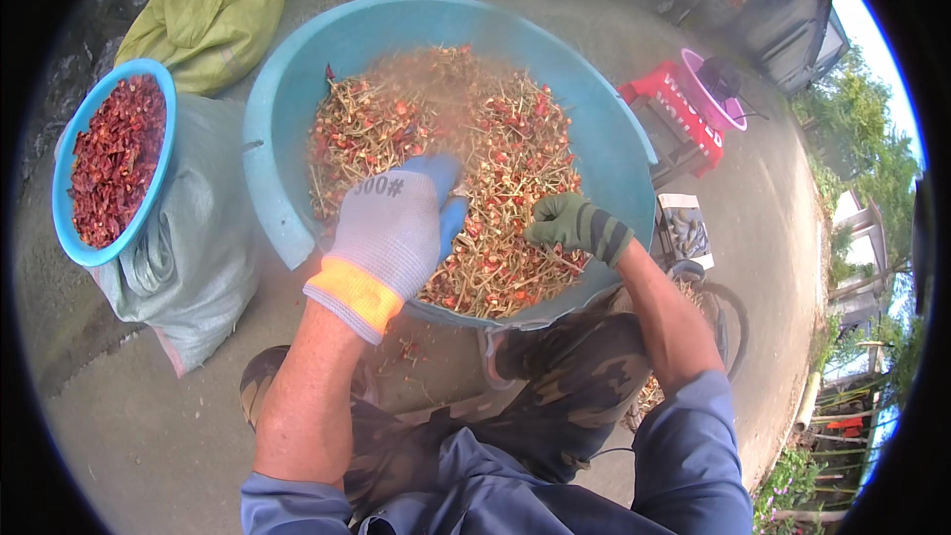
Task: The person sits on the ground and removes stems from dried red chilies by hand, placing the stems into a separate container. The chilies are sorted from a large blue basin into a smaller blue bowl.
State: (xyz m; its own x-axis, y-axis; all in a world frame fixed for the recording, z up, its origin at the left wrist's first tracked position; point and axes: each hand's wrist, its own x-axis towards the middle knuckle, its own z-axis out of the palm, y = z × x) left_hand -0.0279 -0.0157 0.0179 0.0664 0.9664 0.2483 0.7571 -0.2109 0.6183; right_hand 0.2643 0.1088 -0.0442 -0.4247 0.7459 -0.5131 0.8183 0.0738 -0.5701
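Observation:
A wide blue plastic tub (598,137) with a broken rim stands before my knees. It holds a heap of dried chilli stems and red chilli bits (513,163). My left hand (405,212), in a grey knit glove with blue-coated fingers and an orange cuff, rests over the left-middle of the heap. Its fingertips are partly hidden, and any grip is not visible. My right hand (576,224), in a dark green glove, touches the heap's right side with fingers curled. Whether stems are pinched there is unclear.
At left, a blue basin (122,160) of red chilli pieces sits on a pale woven sack (197,230). A yellow-green sack (204,26) lies behind. Right of the tub are a stool with a red cover (687,115) and a pink basin (713,93). Chilli scraps (405,357) lie on the concrete.

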